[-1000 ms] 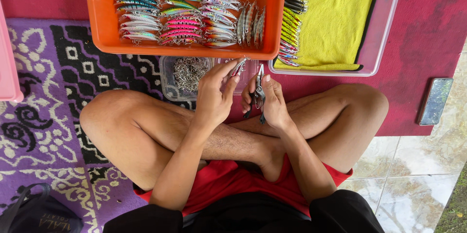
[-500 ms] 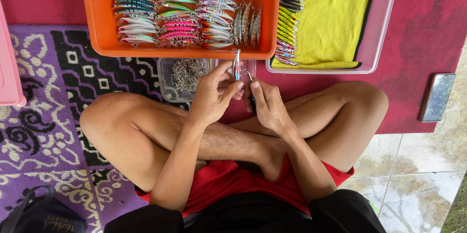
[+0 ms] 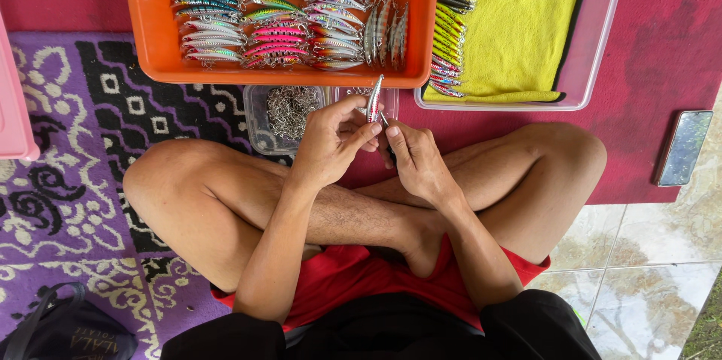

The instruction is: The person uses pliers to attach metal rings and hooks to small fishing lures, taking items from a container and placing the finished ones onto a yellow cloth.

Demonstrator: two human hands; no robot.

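Centre frame: left hand (image 3: pixel 331 142) pinches a silver-pink fishing lure (image 3: pixel 374 99) upright, so its lower end faces the right hand (image 3: pixel 416 161), which is closed around a small tool, mostly hidden. Clear tub of hooks (image 3: pixel 289 110) sits just left, within reach.

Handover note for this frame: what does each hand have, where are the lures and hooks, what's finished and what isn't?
Left hand: pinches a silver fishing lure upright.
Right hand: works at the lure's lower end; any tool in it is hidden.
Small clear box of hooks: just ahead of the hands.
Done: rows of lures in the orange tray.
Left: possibly the lures on the yellow cloth.
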